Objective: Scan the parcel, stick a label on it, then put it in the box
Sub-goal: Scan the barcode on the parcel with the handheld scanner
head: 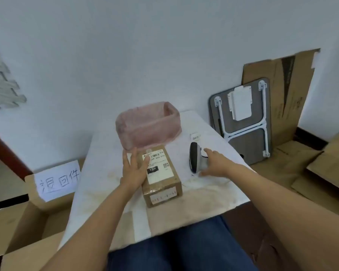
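A brown cardboard parcel (161, 180) with a white shipping label lies on the white table (213, 184). My left hand (134, 169) rests flat against the parcel's left edge, fingers spread, thumb on the label. To the right stands a black and grey barcode scanner (195, 159). My right hand (213, 163) touches the scanner's handle with the fingers apart, not closed around it. A small white label roll (195, 136) sits behind the scanner. An open cardboard box (24, 227) with a handwritten white sign stands on the floor at the left.
A pink plastic basket (148, 125) stands at the table's far end, just behind the parcel. A folded grey table (243, 124) and flattened cardboard (278, 90) lean on the wall at the right. More cardboard (321, 173) lies on the floor there.
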Action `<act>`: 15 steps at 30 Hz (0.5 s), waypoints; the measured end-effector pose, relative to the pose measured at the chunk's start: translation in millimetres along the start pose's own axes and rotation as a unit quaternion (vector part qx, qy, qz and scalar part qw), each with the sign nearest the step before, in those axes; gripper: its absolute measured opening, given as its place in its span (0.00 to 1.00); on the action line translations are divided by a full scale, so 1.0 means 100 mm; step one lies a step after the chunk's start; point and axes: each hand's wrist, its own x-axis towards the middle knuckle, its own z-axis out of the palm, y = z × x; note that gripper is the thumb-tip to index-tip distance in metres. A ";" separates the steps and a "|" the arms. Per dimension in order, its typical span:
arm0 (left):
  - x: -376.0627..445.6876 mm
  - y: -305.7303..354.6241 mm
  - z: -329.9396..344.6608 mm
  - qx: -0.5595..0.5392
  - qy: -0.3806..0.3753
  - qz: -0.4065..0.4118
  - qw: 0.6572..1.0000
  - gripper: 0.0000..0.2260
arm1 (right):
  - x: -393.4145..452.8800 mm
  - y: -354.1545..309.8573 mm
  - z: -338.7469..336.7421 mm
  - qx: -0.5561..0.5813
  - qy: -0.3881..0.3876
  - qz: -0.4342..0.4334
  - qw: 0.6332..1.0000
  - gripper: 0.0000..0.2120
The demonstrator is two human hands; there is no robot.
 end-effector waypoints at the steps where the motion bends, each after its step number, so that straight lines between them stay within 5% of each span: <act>1: -0.04 0.02 0.01 -0.017 0.000 0.003 1.000 0.34 | -0.01 -0.01 0.03 -0.009 0.009 -0.004 1.000 0.50; 6: -0.22 0.06 0.10 -0.073 0.011 -0.028 0.997 0.31 | -0.08 0.00 0.12 0.008 0.023 0.031 0.999 0.45; 10: -0.29 -0.01 0.14 -0.085 0.009 -0.041 0.995 0.33 | -0.07 -0.07 0.18 0.175 0.039 0.070 0.981 0.31; 12: -0.31 -0.04 0.14 -0.100 0.007 -0.056 0.993 0.34 | -0.09 -0.20 0.18 0.378 0.056 0.081 0.920 0.18; 15: -0.33 -0.08 0.12 -0.130 0.002 -0.078 0.988 0.36 | -0.16 -0.43 0.11 0.618 -0.001 0.104 0.779 0.12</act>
